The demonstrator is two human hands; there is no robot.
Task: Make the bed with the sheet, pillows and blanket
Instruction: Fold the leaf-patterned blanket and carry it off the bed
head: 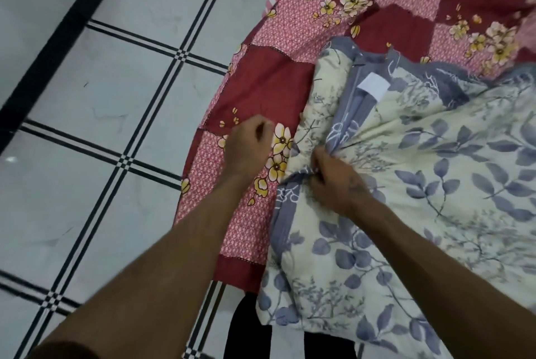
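Note:
A cream blanket (pixel 435 184) printed with blue-grey leaves lies bunched on the bed, with a white label near its folded grey edge. Under it spreads the red and pink patchwork sheet (pixel 261 92) with yellow flowers. My right hand (pixel 336 182) grips a gathered fold of the blanket at its left edge. Just left of that, my left hand (pixel 249 147) hovers over the sheet with its fingers curled, holding nothing. No pillow can be made out.
The bed's edge runs diagonally from upper middle to lower middle. Pale floor tiles (pixel 101 97) with black grid lines fill the left side. My dark trouser legs (pixel 249 329) stand by the bed at the bottom.

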